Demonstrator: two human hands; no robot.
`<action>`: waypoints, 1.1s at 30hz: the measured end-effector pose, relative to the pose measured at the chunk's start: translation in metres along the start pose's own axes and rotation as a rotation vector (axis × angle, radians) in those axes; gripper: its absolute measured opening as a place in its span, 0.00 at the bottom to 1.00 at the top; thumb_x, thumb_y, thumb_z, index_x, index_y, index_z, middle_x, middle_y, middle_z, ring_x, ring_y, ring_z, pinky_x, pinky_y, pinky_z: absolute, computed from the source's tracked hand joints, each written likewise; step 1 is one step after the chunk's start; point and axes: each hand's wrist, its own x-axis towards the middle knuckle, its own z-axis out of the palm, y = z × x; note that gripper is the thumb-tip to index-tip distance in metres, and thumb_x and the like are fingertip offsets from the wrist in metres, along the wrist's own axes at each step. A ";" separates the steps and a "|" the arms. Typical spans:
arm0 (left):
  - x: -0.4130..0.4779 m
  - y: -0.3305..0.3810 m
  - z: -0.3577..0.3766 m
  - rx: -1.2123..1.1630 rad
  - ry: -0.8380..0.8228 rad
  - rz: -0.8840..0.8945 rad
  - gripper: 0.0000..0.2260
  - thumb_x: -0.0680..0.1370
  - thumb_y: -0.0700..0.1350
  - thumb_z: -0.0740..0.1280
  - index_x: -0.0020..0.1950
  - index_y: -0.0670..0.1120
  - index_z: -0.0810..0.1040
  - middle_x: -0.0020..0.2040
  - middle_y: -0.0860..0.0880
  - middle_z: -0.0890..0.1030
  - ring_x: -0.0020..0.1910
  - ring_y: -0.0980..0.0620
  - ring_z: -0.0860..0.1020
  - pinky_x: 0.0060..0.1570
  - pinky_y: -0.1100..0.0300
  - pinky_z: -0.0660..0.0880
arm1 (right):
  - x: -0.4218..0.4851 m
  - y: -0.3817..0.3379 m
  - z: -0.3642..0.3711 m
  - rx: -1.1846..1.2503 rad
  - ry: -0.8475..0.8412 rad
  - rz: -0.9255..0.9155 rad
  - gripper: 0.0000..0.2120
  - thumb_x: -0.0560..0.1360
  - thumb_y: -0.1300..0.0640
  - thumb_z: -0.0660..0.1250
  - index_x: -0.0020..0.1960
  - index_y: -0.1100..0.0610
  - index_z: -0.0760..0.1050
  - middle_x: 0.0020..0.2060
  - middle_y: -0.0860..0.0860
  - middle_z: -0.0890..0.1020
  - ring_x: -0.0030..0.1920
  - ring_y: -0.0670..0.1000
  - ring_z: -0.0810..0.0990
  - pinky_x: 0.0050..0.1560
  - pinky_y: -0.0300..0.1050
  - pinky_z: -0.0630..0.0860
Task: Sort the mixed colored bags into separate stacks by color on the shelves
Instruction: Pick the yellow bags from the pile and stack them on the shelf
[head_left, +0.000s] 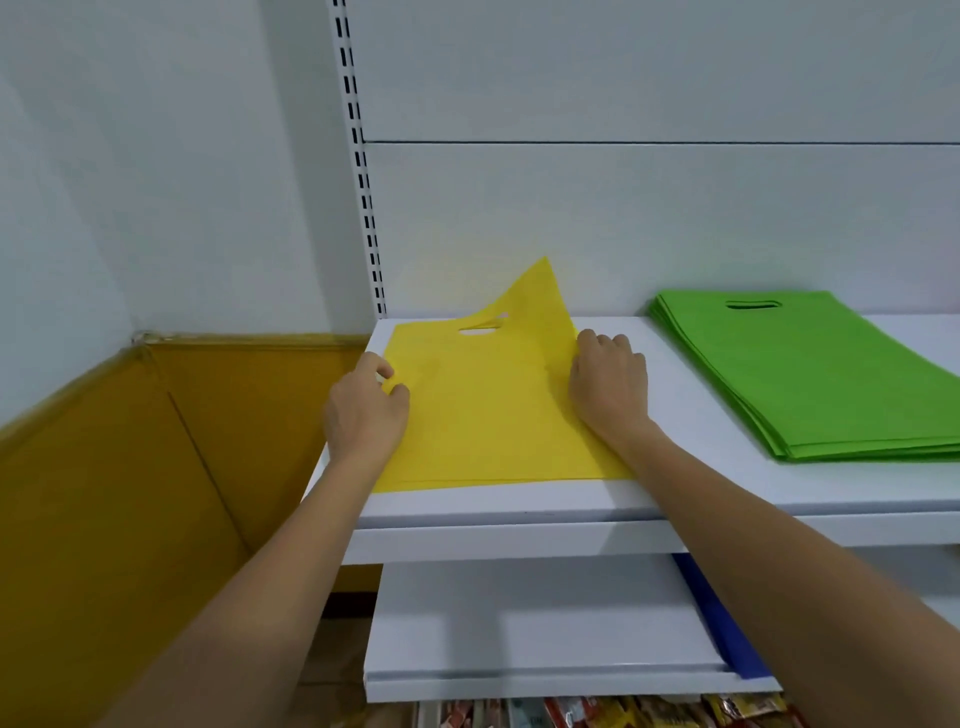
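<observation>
Two hands rest on a flat yellow bag (488, 410) of matte non-woven fabric lying on the white upper shelf (675, 493). Left hand (366, 410) pinches its left edge; right hand (610, 384) lies curled at its right edge, whose far corner stands peaked. Well apart, rectangular green bags (815, 374) form a stack.

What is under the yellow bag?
The yellow bag lies on the white top shelf, both hands on its edges. Its far corner is lifted. Whether more yellow bags lie beneath cannot be seen.
</observation>
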 end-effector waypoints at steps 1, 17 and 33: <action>-0.002 0.001 -0.001 0.003 0.023 0.014 0.09 0.76 0.42 0.63 0.56 0.45 0.74 0.53 0.43 0.79 0.53 0.41 0.75 0.44 0.55 0.69 | -0.001 -0.001 -0.002 0.041 0.008 -0.003 0.09 0.77 0.66 0.53 0.55 0.63 0.68 0.50 0.59 0.76 0.52 0.60 0.72 0.42 0.47 0.59; -0.059 0.081 -0.006 -0.055 -0.208 0.540 0.16 0.79 0.35 0.57 0.66 0.42 0.73 0.65 0.43 0.74 0.64 0.44 0.71 0.61 0.58 0.65 | -0.043 0.103 -0.113 0.169 0.133 0.169 0.18 0.76 0.63 0.57 0.65 0.64 0.67 0.58 0.61 0.71 0.54 0.63 0.74 0.48 0.52 0.69; -0.403 0.370 0.187 -0.280 -0.831 0.866 0.22 0.78 0.38 0.61 0.72 0.43 0.65 0.71 0.44 0.68 0.69 0.46 0.67 0.65 0.56 0.64 | -0.323 0.489 -0.305 -0.171 0.020 0.841 0.14 0.77 0.66 0.56 0.61 0.65 0.69 0.56 0.60 0.71 0.56 0.63 0.72 0.49 0.53 0.70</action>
